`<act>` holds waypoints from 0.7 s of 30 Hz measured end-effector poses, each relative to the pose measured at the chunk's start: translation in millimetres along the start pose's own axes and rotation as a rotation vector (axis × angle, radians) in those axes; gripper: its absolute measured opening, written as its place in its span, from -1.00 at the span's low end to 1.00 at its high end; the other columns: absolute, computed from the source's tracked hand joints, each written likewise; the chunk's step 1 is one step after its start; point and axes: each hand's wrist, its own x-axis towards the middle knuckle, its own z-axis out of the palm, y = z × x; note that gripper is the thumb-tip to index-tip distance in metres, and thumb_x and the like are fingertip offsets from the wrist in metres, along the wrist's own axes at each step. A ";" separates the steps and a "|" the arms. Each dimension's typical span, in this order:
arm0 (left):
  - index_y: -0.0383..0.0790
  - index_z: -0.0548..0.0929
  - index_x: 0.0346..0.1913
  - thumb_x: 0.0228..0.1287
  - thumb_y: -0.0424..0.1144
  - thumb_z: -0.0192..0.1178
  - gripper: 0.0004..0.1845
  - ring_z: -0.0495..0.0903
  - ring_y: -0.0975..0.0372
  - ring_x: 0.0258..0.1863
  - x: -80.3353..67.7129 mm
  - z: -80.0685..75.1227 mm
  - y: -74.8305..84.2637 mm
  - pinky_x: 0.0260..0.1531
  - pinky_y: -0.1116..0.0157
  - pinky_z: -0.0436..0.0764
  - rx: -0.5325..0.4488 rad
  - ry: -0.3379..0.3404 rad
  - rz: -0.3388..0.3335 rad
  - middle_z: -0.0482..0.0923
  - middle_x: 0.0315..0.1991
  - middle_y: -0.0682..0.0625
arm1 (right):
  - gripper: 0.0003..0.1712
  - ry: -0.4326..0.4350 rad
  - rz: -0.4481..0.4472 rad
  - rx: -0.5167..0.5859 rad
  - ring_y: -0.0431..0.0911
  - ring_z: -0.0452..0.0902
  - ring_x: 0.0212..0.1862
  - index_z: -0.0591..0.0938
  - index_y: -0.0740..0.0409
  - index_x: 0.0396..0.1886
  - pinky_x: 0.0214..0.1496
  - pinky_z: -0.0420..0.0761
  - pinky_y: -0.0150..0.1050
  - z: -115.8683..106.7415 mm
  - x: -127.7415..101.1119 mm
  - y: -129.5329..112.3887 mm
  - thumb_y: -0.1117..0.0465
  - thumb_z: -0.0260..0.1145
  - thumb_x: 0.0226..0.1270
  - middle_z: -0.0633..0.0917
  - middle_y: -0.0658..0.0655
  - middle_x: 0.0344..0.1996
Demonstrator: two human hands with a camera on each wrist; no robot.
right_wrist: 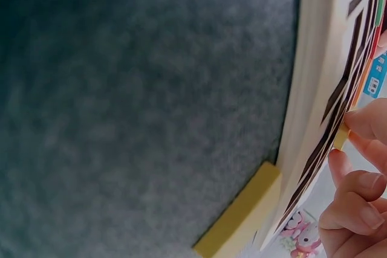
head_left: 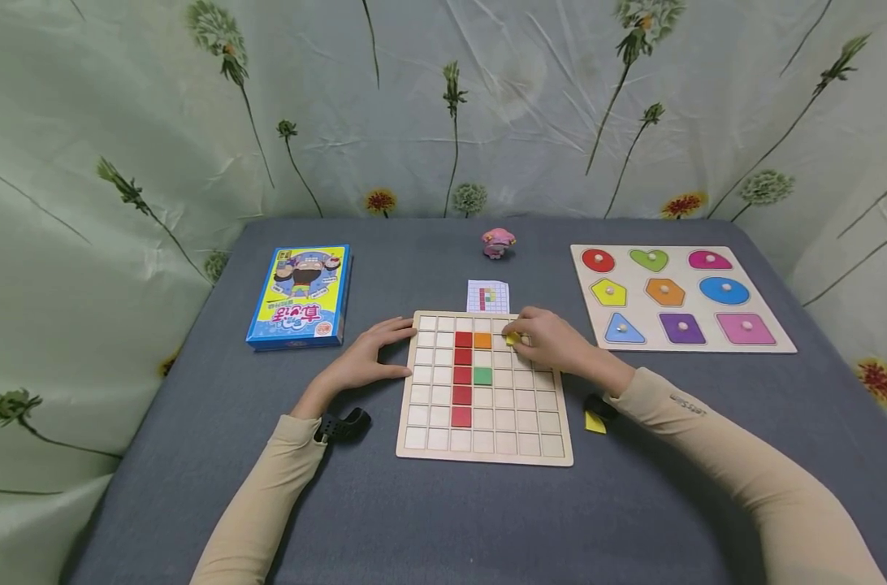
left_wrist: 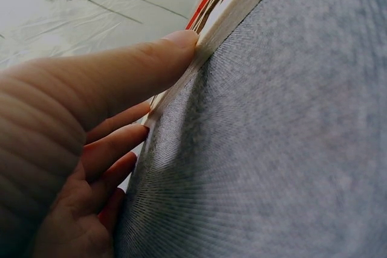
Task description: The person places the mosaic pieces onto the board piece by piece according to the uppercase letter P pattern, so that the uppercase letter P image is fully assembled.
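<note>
A wooden grid board [head_left: 480, 457] lies on the table. On it are a column of several red tiles [head_left: 461, 375], an orange tile [head_left: 482, 340] and a green tile [head_left: 482, 375]. My left hand [head_left: 370, 353] touches the board's left edge, its fingers extended and the thumb [left_wrist: 172, 43] against the side. Over the upper right cells, my right hand [head_left: 553, 337] pinches a yellow tile [right_wrist: 341, 137] between thumb and fingertips. Another yellow tile [head_left: 594, 422] lies on the cloth beside the board's right edge, below my right wrist.
A small card with a coloured grid pattern [head_left: 488, 297] lies at the board's far edge. Behind it stands a pink toy figure [head_left: 498, 243]. A blue and yellow box [head_left: 300, 296] lies left, a shape puzzle board [head_left: 622, 274] right. A flower-print curtain [head_left: 414, 122] hangs behind.
</note>
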 end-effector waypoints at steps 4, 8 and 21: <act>-0.24 0.36 0.33 0.08 -0.15 0.35 -0.27 0.05 -0.09 0.46 -0.3 0.0 0.1 0.36 -0.20 0.05 -0.001 0.001 0.002 0.19 0.42 -0.18 | -0.75 -0.004 -0.024 0.001 -0.17 0.36 -0.42 0.71 0.18 -0.14 -0.39 0.33 -0.38 0.1 1.4 -1.0 0.29 0.31 0.16 0.64 0.16 -0.32; -0.25 0.36 0.33 0.09 -0.16 0.35 -0.28 0.05 -0.08 0.46 -0.3 0.3 0.4 0.36 -0.20 0.04 -0.003 0.000 0.002 0.18 0.42 -0.18 | -0.75 -0.005 -0.043 0.000 -0.18 0.36 -0.43 0.71 0.17 -0.12 -0.39 0.35 -0.38 1.6 2.8 -0.3 0.27 0.31 0.19 0.64 0.15 -0.32; -0.24 0.35 0.33 0.09 -0.16 0.35 -0.28 0.04 -0.08 0.46 -0.6 0.2 1.2 0.37 -0.20 0.03 -0.006 -0.003 -0.006 0.17 0.43 -0.18 | -0.73 -0.012 -0.070 0.036 -0.17 0.38 -0.39 0.71 0.16 -0.09 -0.35 0.39 -0.40 3.4 5.1 -0.8 0.27 0.34 0.19 0.65 0.15 -0.31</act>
